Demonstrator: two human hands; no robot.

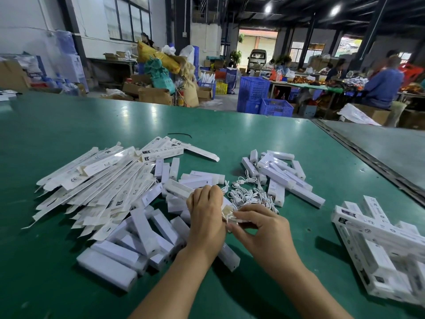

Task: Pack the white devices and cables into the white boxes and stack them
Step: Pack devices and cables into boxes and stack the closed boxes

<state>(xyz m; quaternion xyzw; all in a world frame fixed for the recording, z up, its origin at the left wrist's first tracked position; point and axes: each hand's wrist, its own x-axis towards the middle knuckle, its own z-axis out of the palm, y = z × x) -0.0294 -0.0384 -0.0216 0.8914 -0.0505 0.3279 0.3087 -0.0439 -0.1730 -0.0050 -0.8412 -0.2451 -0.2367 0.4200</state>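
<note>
The left hand [205, 210] is closed tight, knuckles up and fingers curled down around a white box [226, 213], of which only the open end with its beige flaps shows past the thumb side of the hand. Just to its right, the right hand [259, 224] is narrowly closed: thumb and bent fingertips pinch at that same open end, the two hands almost touching; whether a cable end is caught in the pinch cannot be told. The box therefore lies between the hands, low over the green table [69, 125]. Far to the left of the hands, a fan of flat unfolded boxes [96, 187] spreads over the table. Nearer, a heap of loose white devices [138, 236] lies jumbled, reaching under the left wrist. Directly beyond the right hand sits a tangle of white cables [248, 194], its near edge just beside the fingertips. Further right is a second cluster of devices [280, 173], and well apart at the right edge stands a crisscrossed stack of packed boxes [377, 245]. Both forearms come up from the bottom of the view and converge toward the middle, the left one nearly straight ahead, the right one angled inward with its wrist bent to the left.
</note>
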